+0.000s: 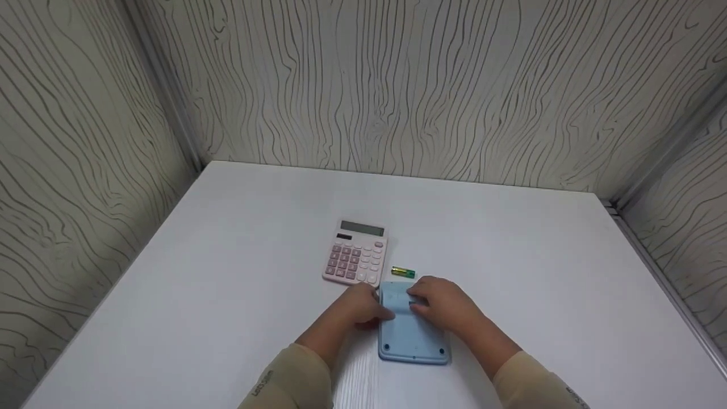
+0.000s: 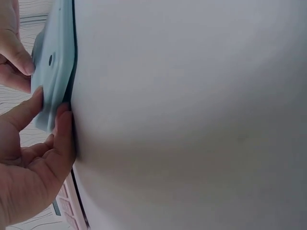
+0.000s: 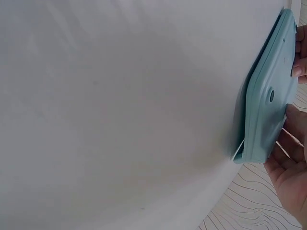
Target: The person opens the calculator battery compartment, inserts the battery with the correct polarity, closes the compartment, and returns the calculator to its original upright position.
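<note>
A light-blue calculator (image 1: 417, 335) lies face down on the white table, its back with dark round feet turned up. My left hand (image 1: 362, 305) grips its left edge, and in the left wrist view the thumb rests on the back with the fingers at the underside. My right hand (image 1: 448, 303) holds its far right part. There the thumb and a fingertip meet the back beside a small dark slot, as the right wrist view shows the other fingers (image 3: 274, 167) round the edge. Just beyond the calculator lies a green-and-yellow battery (image 1: 402, 272).
A pink calculator (image 1: 356, 253) lies face up beyond my left hand, close to the blue one's far left corner. The white table (image 1: 511, 244) is bounded by wood-grain patterned panels (image 1: 375, 85) at the back and both sides.
</note>
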Demonstrator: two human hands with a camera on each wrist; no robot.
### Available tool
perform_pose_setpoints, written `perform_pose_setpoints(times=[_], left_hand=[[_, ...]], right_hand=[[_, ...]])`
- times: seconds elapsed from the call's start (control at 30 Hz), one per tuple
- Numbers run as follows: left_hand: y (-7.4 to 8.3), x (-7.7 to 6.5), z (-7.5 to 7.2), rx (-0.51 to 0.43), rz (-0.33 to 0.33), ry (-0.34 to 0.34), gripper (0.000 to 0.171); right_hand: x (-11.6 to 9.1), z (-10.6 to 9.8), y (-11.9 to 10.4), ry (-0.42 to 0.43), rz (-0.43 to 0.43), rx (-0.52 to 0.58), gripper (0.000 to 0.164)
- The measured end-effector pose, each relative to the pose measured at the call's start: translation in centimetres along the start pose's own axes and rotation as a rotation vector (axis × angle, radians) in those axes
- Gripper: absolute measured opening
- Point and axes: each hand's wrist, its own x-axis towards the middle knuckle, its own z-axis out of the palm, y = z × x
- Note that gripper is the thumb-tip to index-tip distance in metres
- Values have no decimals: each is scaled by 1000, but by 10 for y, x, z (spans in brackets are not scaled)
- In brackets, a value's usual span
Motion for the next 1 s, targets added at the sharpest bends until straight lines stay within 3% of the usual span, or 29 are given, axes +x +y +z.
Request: perform_pose_setpoints(times=[0.57,1.0], left_hand=[[0,-1,-1,4,-3,-19,25],[6,-2,-1,6,-50,-32,30]], right_hand=[[0,3,0,6,-38,-84,33],[0,1,1,-4,-53,-133,33]])
